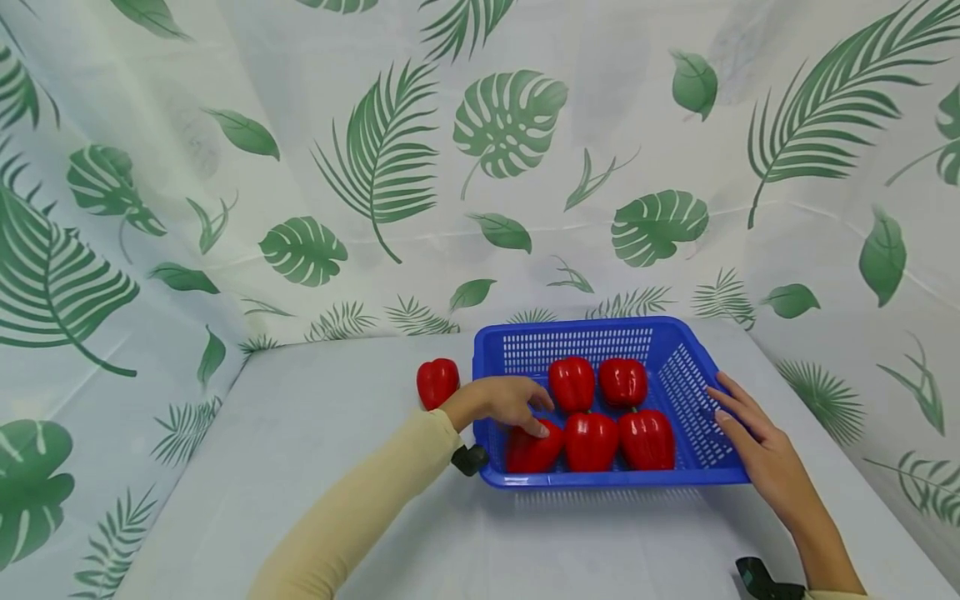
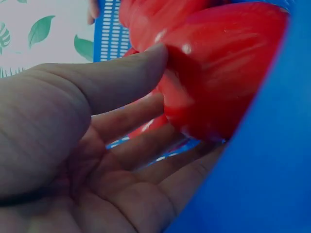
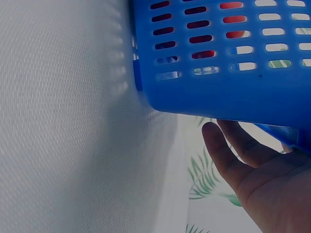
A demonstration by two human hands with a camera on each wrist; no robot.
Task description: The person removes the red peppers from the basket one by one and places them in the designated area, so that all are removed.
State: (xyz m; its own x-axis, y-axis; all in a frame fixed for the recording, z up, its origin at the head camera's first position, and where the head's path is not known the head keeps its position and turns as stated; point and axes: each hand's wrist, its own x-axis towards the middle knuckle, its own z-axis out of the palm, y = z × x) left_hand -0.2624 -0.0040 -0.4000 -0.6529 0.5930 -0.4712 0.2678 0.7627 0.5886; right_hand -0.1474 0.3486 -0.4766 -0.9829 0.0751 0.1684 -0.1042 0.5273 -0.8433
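A blue basket [image 1: 607, 479] holds several red peppers. My left hand [image 1: 506, 402] reaches over its left side, thumb tip against the front-left pepper [image 1: 534, 447], which lies tilted; the fingers are loosely extended. In the left wrist view the thumb of this hand [image 2: 97, 131] touches a pepper [image 2: 218, 68], and some fingertips are hidden behind it. My right hand [image 1: 768, 450] rests its extended fingers on the basket's right rim. The right wrist view shows that hand [image 3: 262, 174] beside the basket wall [image 3: 223, 92], its fingertips partly hidden.
One red pepper [image 1: 437, 382] lies outside the basket, on the table [image 1: 300, 433] close to its left side. A leaf-patterned curtain [image 1: 420, 183] hangs behind and at both sides of the table.
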